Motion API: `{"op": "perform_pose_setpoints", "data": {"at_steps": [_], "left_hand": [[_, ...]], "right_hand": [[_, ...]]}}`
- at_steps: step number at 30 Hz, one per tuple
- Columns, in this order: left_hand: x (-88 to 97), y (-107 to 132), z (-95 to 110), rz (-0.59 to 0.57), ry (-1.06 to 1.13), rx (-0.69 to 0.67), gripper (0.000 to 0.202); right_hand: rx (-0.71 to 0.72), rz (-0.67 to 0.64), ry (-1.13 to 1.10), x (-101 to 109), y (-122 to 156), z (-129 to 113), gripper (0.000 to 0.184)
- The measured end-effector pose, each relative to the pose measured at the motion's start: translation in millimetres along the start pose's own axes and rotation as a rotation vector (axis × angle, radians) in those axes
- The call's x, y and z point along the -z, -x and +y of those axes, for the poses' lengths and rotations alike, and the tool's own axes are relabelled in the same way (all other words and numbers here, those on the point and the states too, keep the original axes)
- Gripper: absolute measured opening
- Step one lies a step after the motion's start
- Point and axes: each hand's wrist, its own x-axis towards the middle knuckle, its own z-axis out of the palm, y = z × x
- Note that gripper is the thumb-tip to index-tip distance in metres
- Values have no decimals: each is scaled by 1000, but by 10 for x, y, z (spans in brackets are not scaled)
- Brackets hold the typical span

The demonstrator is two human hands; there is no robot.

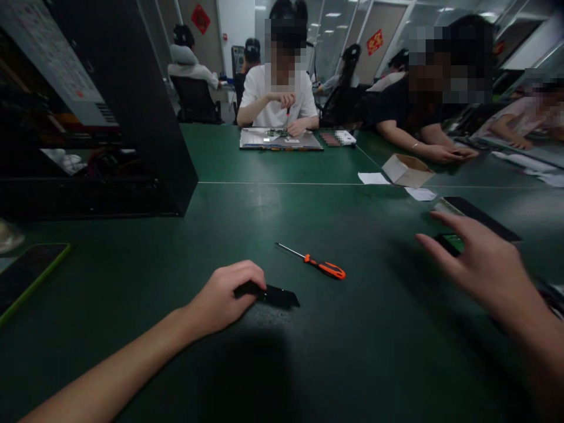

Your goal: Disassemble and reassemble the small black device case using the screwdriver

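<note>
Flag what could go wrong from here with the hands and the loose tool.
1. The left hand grips the black strip only at one end; its free end could swing or slide on the green table.
2. The screwdriver lies loose between the hands; the right hand, spread open near a small dark part, might knock it rolling.

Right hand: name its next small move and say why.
Probably lower the right hand onto the small dark green-edged part: its spread fingers hover around it, while the left hand pins the flat black strip to the green table.
</note>
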Motion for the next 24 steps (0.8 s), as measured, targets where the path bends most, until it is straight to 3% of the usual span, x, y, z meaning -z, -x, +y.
{"op": "perform_pose_setpoints", "data": {"at_steps": [2, 5, 7, 10, 14, 18, 21, 24], "left_hand": [[-113, 39, 96, 12, 74, -89, 20], [-235, 100, 195, 29, 117, -190, 27], [-270, 129, 224, 6, 105, -270, 33], [-273, 142, 233, 6, 37, -324, 36], [-233, 109, 245, 164, -82, -182, 34], [-175, 52, 247, 233, -45, -104, 22], [-156, 28, 237, 217, -17, -121, 22], [-168, 33, 230, 185, 4, -141, 22]], "right_hand": [[221, -89, -327, -61, 205, -728, 49], [560, -385, -522, -232, 609, -1532, 70], [618, -500, -547, -350, 820, -1794, 74], [622, -531, -536, -466, 893, -1867, 68], [542, -367, -401, -438, 535, -1553, 54], [138, -44, -60, -160, 45, -830, 48], [-221, -2, 322, 82, -109, -210, 56], [-413, -73, 488, 151, -107, 329, 61]]}}
